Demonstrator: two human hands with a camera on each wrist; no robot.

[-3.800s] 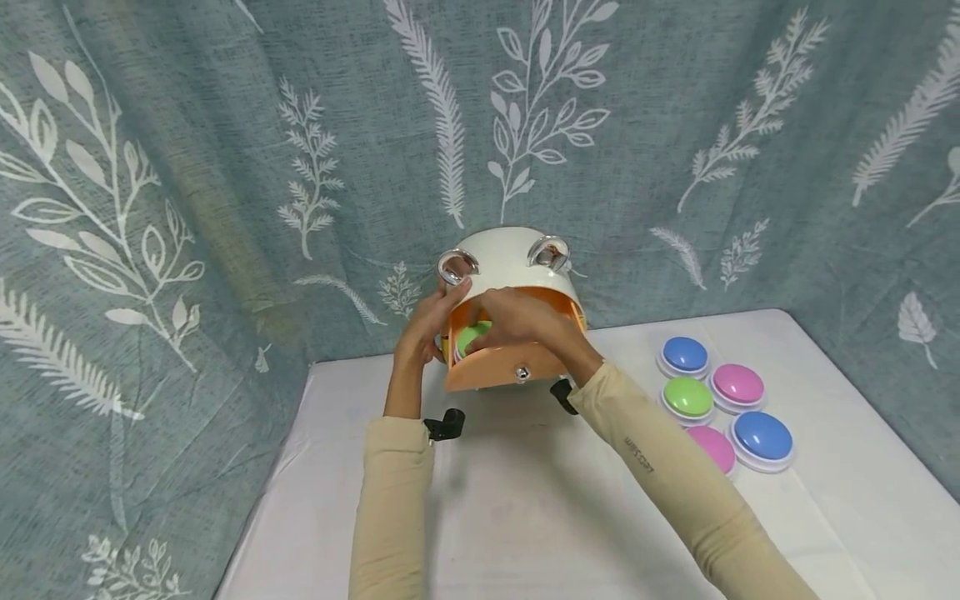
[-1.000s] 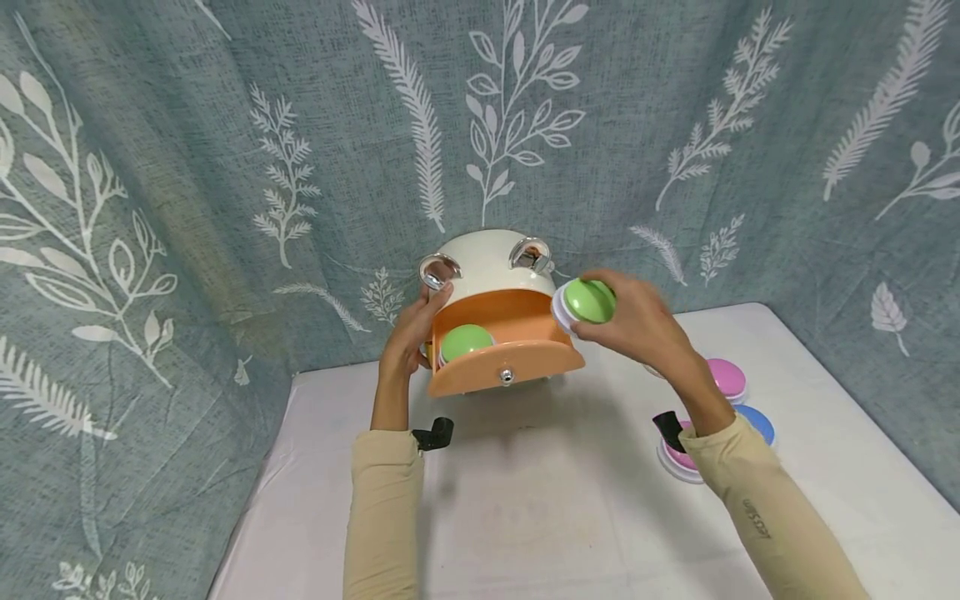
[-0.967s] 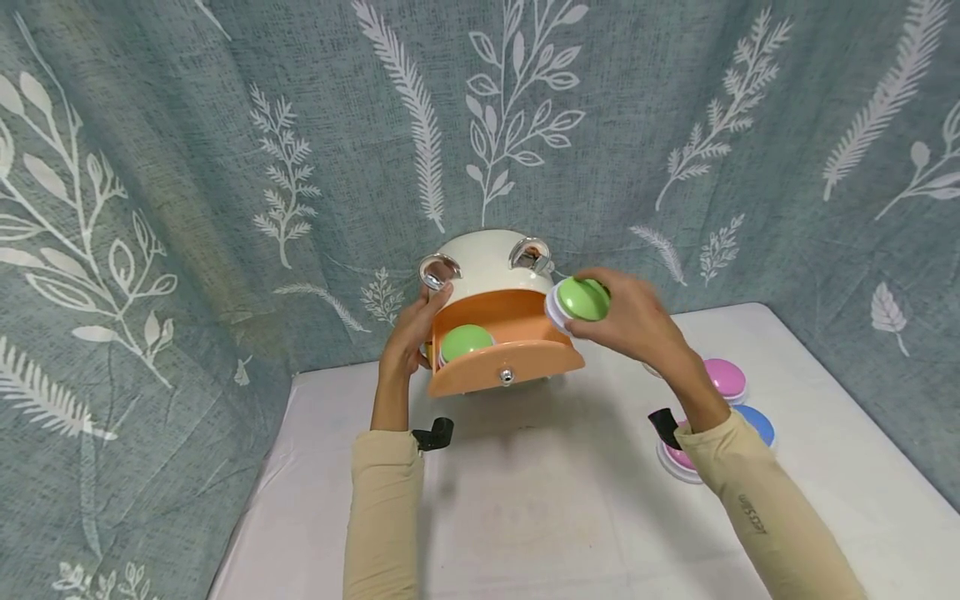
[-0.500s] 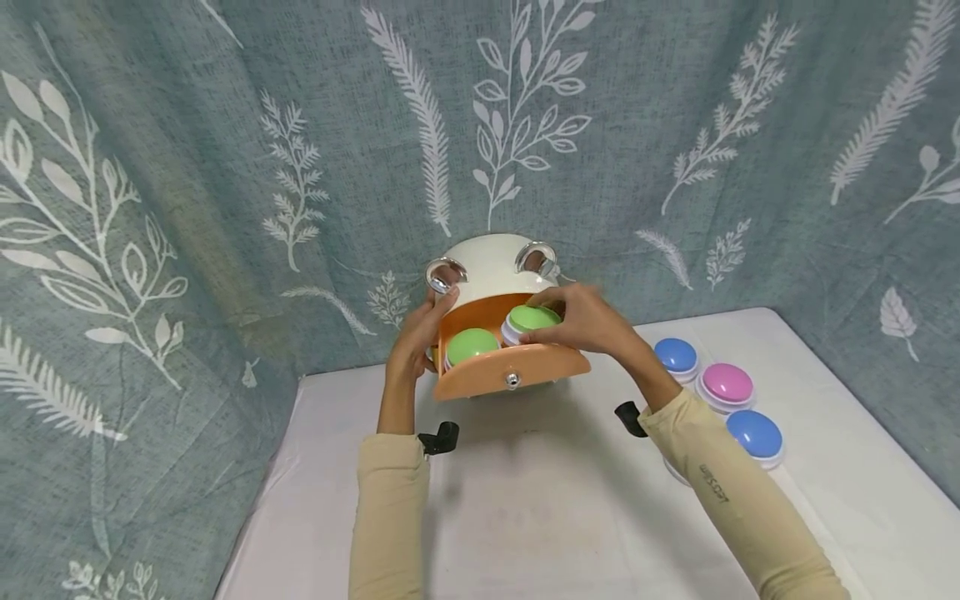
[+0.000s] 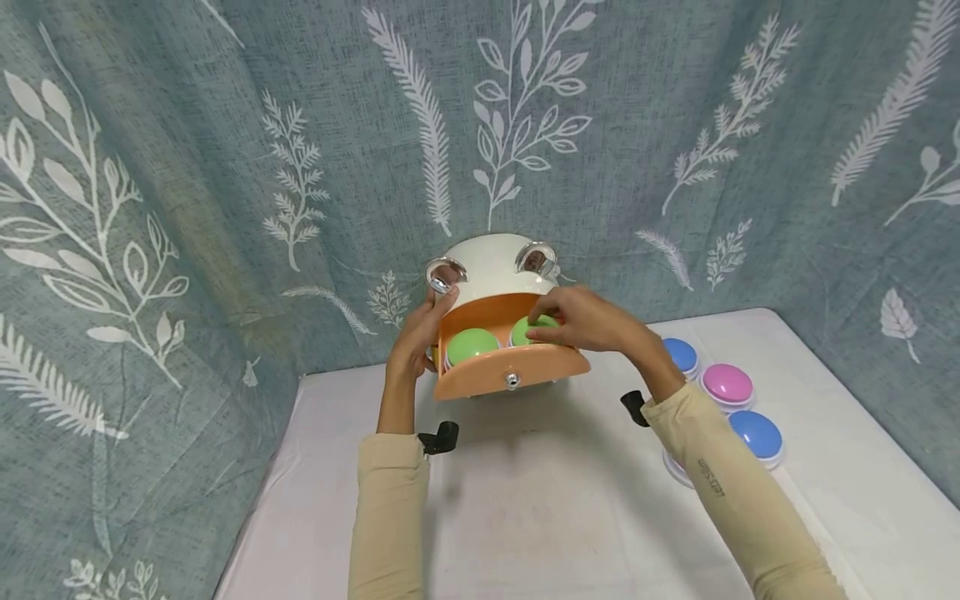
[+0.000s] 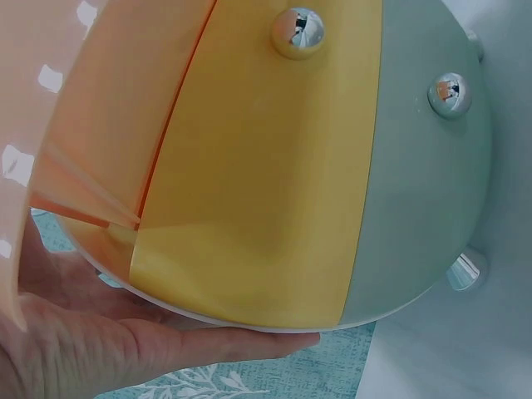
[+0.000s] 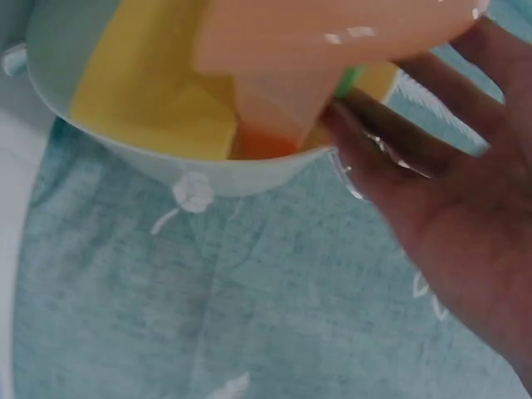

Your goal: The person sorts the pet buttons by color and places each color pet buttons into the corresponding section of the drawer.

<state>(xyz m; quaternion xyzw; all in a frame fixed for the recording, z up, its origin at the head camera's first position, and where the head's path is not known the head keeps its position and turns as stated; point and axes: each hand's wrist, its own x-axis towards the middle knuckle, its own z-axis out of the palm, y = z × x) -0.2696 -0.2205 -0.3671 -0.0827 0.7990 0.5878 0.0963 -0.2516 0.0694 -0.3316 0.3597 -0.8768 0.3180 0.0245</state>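
A rounded toy-like cabinet (image 5: 491,258) with a white shell and two silver rings has its orange drawer (image 5: 510,374) pulled out. A green-domed button with a white base (image 5: 471,342) lies in the drawer's left half. To its right, my right hand (image 5: 588,319) pinches a second green-domed button (image 5: 525,332), partly hidden by the fingers and drawer front. My left hand (image 5: 417,335) holds the cabinet's left side, thumb up near the left ring. Along the shell in the left wrist view lies a straight digit of the left hand (image 6: 166,349); other fingers are partly hidden.
On the table's right lie blue (image 5: 756,433) and pink (image 5: 727,383) domed buttons, several in all, some behind the right forearm. Yellow (image 6: 258,166) and grey-green (image 6: 420,183) drawers sit below the orange one. A leaf-patterned curtain (image 5: 337,167) hangs behind the cabinet.
The right hand has moved left from beside the cabinet and lowered the second green button into the drawer's right half. The left hand keeps its place on the cabinet.
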